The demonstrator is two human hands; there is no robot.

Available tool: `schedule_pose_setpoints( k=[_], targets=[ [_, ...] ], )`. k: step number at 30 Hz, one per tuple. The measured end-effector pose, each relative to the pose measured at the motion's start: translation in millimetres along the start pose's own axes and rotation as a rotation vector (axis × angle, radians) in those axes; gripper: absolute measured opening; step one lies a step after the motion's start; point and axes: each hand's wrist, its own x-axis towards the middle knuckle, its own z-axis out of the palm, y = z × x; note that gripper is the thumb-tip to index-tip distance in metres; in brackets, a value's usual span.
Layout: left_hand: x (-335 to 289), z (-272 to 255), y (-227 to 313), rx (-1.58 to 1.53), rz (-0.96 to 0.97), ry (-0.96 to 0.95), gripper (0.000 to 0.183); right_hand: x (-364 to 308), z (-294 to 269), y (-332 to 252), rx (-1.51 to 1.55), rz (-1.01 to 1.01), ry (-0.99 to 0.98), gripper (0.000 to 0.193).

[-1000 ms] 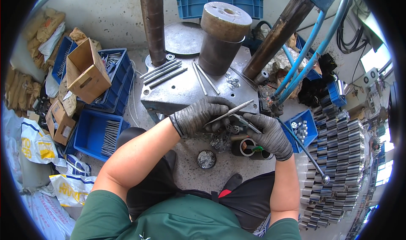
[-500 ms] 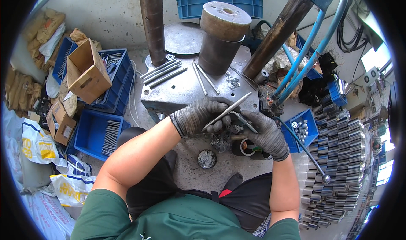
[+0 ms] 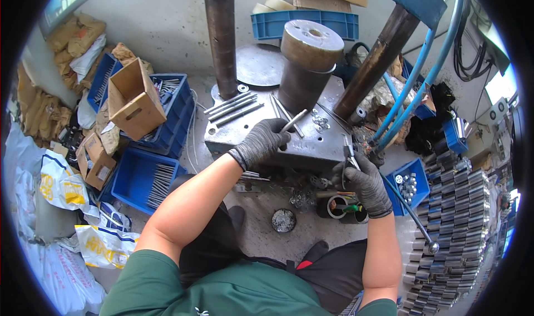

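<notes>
In my gloved left hand (image 3: 262, 142) is a slim metal rod (image 3: 295, 120), its bare end angled up and right over the front of the steel press table (image 3: 250, 141). My gloved right hand (image 3: 367, 187) is closed on pliers (image 3: 350, 152), which point upward by the table's right front corner. Several similar rods (image 3: 236, 109) lie side by side on the table's left part. Beyond my left hand, other rods (image 3: 289, 117) lean together near the thick steel cylinder (image 3: 303, 85). Small metal rings (image 3: 319, 121) are scattered to their right.
Steel columns (image 3: 220, 38) rise from the table. Blue bins (image 3: 139, 177) with rods and an open cardboard box (image 3: 133, 99) stand at left. Below the table are a round tin (image 3: 283, 220) and dark cups (image 3: 331, 206). Stacked metal cylinders (image 3: 445, 227) fill the right, near a ball-ended lever (image 3: 433, 247).
My hands have moved apart. The left has carried the rod toward the table's rods, while the right has drawn away to the right with the pliers. The view has shifted slightly.
</notes>
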Motion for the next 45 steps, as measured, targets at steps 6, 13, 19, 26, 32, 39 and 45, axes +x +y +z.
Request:
schedule_pose_setpoints(
  k=[6,13,19,26,32,39,45],
  targets=[
    [-2,-54,-11,0.853,0.142,0.398,0.037,5,-10,7,-0.010,-0.049,0.073,0.058],
    [-3,-74,-19,1.160,0.085,0.493,0.044,8,-8,5,-0.096,-0.013,0.068,0.051],
    [8,-77,-30,1.227,-0.040,0.610,0.074,4,-6,1,-0.156,-0.030,0.066,0.045],
    [13,-84,-35,1.086,-0.033,0.405,0.064,-2,-10,0,-0.161,-0.043,0.075,0.043],
    [-5,-103,-59,1.124,0.537,0.042,0.074,-1,-11,-1,-0.228,-0.122,0.032,0.045],
    [-30,-86,-52,1.318,0.668,0.016,0.076,-14,-14,2,-0.199,-0.202,0.096,0.055],
    [-35,-96,-70,1.300,0.809,0.112,0.034,-42,-27,-2,-0.371,-0.065,0.105,0.036]
  ],
)
